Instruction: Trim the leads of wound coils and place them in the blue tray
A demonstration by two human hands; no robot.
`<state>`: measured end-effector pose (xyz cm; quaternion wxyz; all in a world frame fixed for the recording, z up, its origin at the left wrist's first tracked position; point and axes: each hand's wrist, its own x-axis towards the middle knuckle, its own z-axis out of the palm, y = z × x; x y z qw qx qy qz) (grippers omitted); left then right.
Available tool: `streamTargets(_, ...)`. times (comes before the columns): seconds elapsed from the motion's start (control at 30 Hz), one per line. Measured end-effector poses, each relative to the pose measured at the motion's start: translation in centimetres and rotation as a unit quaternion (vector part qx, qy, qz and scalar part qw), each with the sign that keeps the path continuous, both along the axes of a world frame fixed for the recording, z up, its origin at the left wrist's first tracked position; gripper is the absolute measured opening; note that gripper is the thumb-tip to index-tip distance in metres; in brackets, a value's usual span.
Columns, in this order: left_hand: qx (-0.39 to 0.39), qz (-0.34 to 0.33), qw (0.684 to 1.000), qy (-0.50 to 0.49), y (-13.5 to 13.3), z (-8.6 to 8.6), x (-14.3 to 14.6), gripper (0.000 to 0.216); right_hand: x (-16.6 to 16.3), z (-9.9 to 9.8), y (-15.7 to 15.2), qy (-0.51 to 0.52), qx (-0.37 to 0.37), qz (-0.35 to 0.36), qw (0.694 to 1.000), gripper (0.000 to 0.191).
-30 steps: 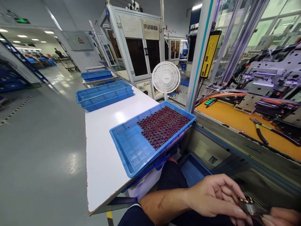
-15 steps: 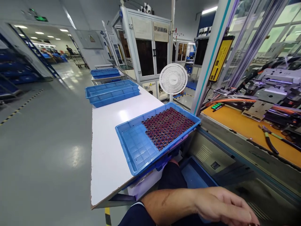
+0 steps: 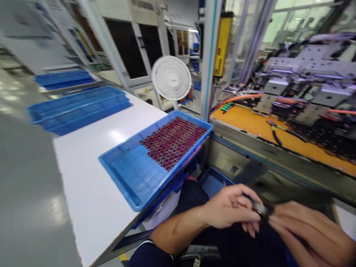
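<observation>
In front of my lap, my left hand (image 3: 233, 209) pinches a small grey-and-dark part (image 3: 260, 208) between thumb and fingers. My right hand (image 3: 308, 228) comes in from the right, blurred by motion, its fingertips closed at the part's other side. The part is too small and smeared to name its kind. Beyond my left forearm, a blue plastic tray (image 3: 125, 178) lies on the white table. Many small dark red and blue round pieces (image 3: 175, 142) fill its far right portion in tight rows, while its near left floor is bare.
Stacked blue trays (image 3: 80, 107) stand farther back on the white table (image 3: 80, 178). A white fan (image 3: 171, 78) rises behind it. At right, a machine bench (image 3: 239, 120) carries pliers (image 3: 275, 129) and mechanisms. Another blue bin (image 3: 213, 181) sits below, beside my leg.
My view has swung right and down. My right hand has come into view, and my left hand, which was reaching to the lower right, now meets it at the small part.
</observation>
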<state>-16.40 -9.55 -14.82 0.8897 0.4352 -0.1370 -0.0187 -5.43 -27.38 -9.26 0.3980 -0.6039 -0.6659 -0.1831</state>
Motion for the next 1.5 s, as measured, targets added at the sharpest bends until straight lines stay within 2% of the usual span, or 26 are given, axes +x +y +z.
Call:
streamTargets(0.03,0.006,0.037,0.999,-0.005,-0.1,0.3,-0.1,0.036,-0.4,0.7,0.6,-0.021,-0.019,0.002,1.0,0.012)
streamTargets(0.13,0.035,0.147,0.986,-0.068,-0.4,0.9,-0.1,0.029,-1.2,1.5,2.2,0.065,-0.017,-0.021,0.998,0.014)
streamTargets(0.27,0.098,0.259,0.947,-0.16,-0.8,1.3,0.4,0.029,-1.4,0.5,2.9,0.181,0.028,-0.043,0.982,0.016)
streamTargets(0.37,0.146,0.32,0.921,-0.165,-0.9,1.5,0.9,0.028,-1.8,0.0,2.8,0.231,0.046,-0.075,0.969,0.013)
streamTargets(0.43,0.177,0.339,0.909,-0.168,-0.8,1.4,1.1,0.033,-2.0,-0.1,2.7,0.304,0.038,-0.077,0.949,0.011)
streamTargets(0.5,0.207,0.349,0.897,-0.178,-0.6,1.3,1.2,0.038,-2.0,-0.3,2.5,0.431,-0.002,-0.039,0.902,0.014)
streamTargets(0.57,0.224,0.347,0.892,-0.185,-0.3,1.2,1.3,0.035,-1.9,-0.7,2.4,0.557,-0.053,0.022,0.828,0.019)
streamTargets(0.63,0.214,0.334,0.9,-0.181,-0.2,1.0,1.3,0.036,-1.7,-1.2,2.3,0.638,-0.084,0.068,0.762,0.023)
streamTargets(0.67,0.2,0.326,0.907,-0.179,-0.2,0.9,1.4,0.038,-1.5,-1.4,2.3,0.66,-0.092,0.084,0.74,0.025)
streamTargets(0.8,0.152,0.296,0.926,-0.179,-0.2,0.9,1.6,0.044,-1.2,-1.9,2.6,0.71,-0.108,0.12,0.685,0.03)
streamTargets(0.9,0.148,0.281,0.931,-0.182,-0.2,1.0,1.6,0.044,-1.2,-2.2,2.9,0.718,-0.108,0.176,0.665,0.029)
streamTargets(0.97,0.149,0.272,0.932,-0.189,-0.1,0.9,1.6,0.043,-1.4,-2.7,3.1,0.709,-0.098,0.209,0.667,0.028)
streamTargets(1.03,0.142,0.264,0.935,-0.188,0.0,0.7,1.8,0.037,-1.6,-3.1,3.2,0.692,-0.066,0.204,0.689,0.021)
streamTargets(1.07,0.128,0.264,0.939,-0.179,0.1,0.6,2.1,0.031,-1.7,-3.3,3.3,0.669,-0.041,0.184,0.719,0.02)
streamTargets(1.13,0.071,0.276,0.952,-0.114,0.3,0.0,2.8,0.017,-1.7,-3.3,3.5,0.559,0.012,0.12,0.82,0.025)
streamTargets(1.2,-0.003,0.309,0.951,0.009,0.6,-0.6,3.4,0.008,-1.3,-3.2,3.7,0.378,0.06,0.035,0.923,0.029)
streamTargets(1.23,-0.017,0.34,0.938,0.069,0.7,-0.9,3.6,0.012,-1.0,-3.2,3.7,0.276,0.082,-0.016,0.958,0.028)
streamTargets(1.27,0.0,0.38,0.919,0.107,0.8,-1.2,3.6,0.016,-0.6,-3.1,3.7,0.178,0.101,-0.068,0.976,0.027)
streamTargets(1.3,0.05,0.424,0.897,0.113,0.8,-1.3,3.4,0.017,-0.2,-3.2,3.7,0.093,0.116,-0.113,0.982,0.026)
streamTargets(1.37,0.223,0.494,0.84,0.017,0.6,-1.1,2.5,0.011,0.7,-3.6,3.6,-0.03,0.132,-0.17,0.976,0.026)
streamTargets(1.43,0.376,0.495,0.773,-0.124,0.1,-0.2,1.4,0.03,1.4,-4.2,3.5,-0.094,0.134,-0.175,0.971,0.03)
streamTargets(1.5,0.445,0.476,0.731,-0.202,-0.5,1.0,0.6,0.046,1.8,-4.7,3.3,-0.124,0.135,-0.157,0.971,0.033)
